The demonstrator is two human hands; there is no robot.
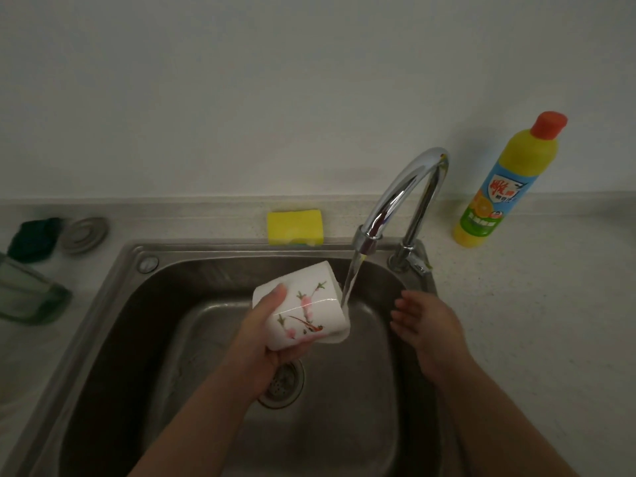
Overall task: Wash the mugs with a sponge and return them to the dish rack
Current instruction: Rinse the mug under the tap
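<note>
My left hand grips a white mug with a pink flower and bird pattern, tilted on its side over the steel sink. Its mouth points right, under the stream of water running from the chrome tap. Just right of the stream hovers my right hand, fingers relaxed and holding nothing. A yellow sponge lies on the counter behind the sink's back rim. No dish rack shows.
A yellow dish-soap bottle with an orange cap stands right of the tap. At the left lie a grey sink plug, a dark green scourer and a green glass dish. The drain strainer sits below the mug.
</note>
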